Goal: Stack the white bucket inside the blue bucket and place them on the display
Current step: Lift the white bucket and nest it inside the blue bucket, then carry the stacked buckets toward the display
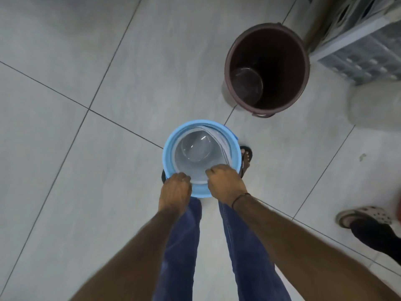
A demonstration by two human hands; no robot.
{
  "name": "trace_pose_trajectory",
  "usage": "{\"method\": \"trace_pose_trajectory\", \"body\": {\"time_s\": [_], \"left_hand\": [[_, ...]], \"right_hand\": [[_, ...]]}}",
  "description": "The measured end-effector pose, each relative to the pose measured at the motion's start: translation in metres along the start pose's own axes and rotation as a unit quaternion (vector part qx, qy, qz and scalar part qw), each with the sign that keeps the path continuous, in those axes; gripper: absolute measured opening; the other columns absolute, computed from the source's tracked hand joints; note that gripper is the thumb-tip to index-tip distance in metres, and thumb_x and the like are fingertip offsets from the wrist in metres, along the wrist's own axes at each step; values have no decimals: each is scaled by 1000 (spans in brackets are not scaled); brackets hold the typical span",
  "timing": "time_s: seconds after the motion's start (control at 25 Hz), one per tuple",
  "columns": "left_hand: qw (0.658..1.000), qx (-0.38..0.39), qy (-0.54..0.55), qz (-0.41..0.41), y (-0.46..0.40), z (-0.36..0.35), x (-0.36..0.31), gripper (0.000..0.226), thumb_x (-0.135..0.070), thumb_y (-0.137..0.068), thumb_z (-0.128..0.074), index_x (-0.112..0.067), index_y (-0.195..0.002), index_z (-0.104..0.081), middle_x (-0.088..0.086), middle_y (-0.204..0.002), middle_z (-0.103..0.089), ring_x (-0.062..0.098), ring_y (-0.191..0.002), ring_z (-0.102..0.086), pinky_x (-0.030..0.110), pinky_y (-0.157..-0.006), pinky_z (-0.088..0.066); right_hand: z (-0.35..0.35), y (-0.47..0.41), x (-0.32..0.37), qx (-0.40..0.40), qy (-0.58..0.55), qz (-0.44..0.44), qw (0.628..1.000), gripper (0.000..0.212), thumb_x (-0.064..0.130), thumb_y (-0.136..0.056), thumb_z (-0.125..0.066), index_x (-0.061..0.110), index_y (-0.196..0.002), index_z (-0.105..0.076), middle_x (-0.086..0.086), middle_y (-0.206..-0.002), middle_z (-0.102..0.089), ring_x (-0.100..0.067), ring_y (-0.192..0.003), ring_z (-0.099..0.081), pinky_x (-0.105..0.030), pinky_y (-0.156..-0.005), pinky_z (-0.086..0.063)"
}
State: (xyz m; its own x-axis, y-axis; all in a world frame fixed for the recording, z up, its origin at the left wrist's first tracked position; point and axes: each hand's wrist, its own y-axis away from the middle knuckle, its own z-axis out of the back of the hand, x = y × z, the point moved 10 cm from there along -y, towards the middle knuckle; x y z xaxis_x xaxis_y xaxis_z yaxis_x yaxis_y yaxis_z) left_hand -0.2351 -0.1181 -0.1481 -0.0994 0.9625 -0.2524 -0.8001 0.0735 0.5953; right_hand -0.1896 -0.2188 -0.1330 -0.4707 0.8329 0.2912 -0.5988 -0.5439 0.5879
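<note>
The white bucket sits inside the blue bucket, its rim just within the blue rim. I look straight down into them, above my feet. My left hand grips the near rim on the left side. My right hand grips the near rim on the right side, fingers curled over the white edge. Both buckets appear held off the tiled floor in front of my legs.
A dark brown bucket stands on the floor at the upper right. Grey plastic crates are stacked behind it at the right edge. Another person's slippered foot is at the right. Grey floor tiles spread to the left.
</note>
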Motion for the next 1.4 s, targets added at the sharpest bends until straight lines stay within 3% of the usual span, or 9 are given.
{"method": "trace_pose_trajectory", "body": {"time_s": [0.08,0.16,0.24,0.32,0.4,0.6,0.92,1.16,1.4], "left_hand": [[984,-116,96,94,-2,24,31,23,-11,-78,-73,-8,-96,-59,13,-93,-61,34,-82,-57,45,-67,-52],[934,-129,218,252,-5,18,75,44,-21,-80,-74,-5,-113,-51,15,-110,-55,35,-97,-54,48,-79,-51],[814,-29,410,411,-8,-25,103,65,-28,-80,-77,-3,-129,-44,14,-121,-52,35,-108,-56,48,-90,-51],[658,76,590,461,-11,-61,95,58,-27,-84,-76,-1,-129,-50,14,-113,-61,34,-97,-63,48,-90,-55],[612,103,641,450,-17,-73,92,43,-23,-88,-72,-1,-121,-57,15,-106,-66,31,-85,-66,48,-86,-57],[676,-19,579,456,-1,-44,113,25,-18,-88,-71,-15,-105,-53,13,-106,-62,33,-91,-65,52,-83,-59],[790,-95,499,344,47,193,83,27,-26,-82,-77,-10,-90,-57,11,-84,-64,35,-80,-68,53,-65,-63],[815,-139,505,248,28,329,-6,26,-28,-83,-76,-12,-85,-55,12,-82,-64,34,-78,-68,53,-62,-63],[809,-107,530,232,-60,303,-82,25,-26,-83,-75,-16,-78,-52,9,-78,-59,30,-73,-61,58,-73,-60]], "right_hand": [[21,-5,-22,-97,-15,-56,994,18,13,-69,-72,8,-83,-62,-13,-76,-65,-35,-74,-59,-42,-64,-50],[36,-3,-58,-162,-47,-167,971,29,26,-71,-71,11,-91,-57,-10,-86,-62,-33,-79,-55,-45,-69,-48],[28,7,-104,-207,-167,-337,903,43,34,-65,-76,12,-94,-51,-8,-91,-59,-30,-82,-54,-44,-70,-50],[-2,21,-136,-202,-331,-476,790,52,36,-59,-81,15,-94,-48,-7,-96,-59,-28,-82,-58,-44,-71,-54],[-34,16,-141,-142,-431,-496,740,44,30,-62,-79,18,-94,-51,-8,-97,-64,-27,-77,-63,-43,-72,-59],[-27,20,-127,-132,-413,-454,778,34,12,-66,-67,15,-98,-58,-9,-97,-66,-30,-78,-64,-42,-74,-58],[160,91,-87,-139,-416,-442,782,25,16,-73,-66,8,-96,-61,-12,-94,-68,-31,-76,-61,-32,-64,-48],[297,148,-132,-239,-411,-430,767,26,19,-73,-66,9,-97,-60,-12,-91,-67,-34,-80,-64,-40,-70,-57],[304,165,-219,-348,-390,-474,708,18,10,-68,-61,13,-85,-55,-6,-73,-63,-32,-65,-61,-36,-57,-53]]}}
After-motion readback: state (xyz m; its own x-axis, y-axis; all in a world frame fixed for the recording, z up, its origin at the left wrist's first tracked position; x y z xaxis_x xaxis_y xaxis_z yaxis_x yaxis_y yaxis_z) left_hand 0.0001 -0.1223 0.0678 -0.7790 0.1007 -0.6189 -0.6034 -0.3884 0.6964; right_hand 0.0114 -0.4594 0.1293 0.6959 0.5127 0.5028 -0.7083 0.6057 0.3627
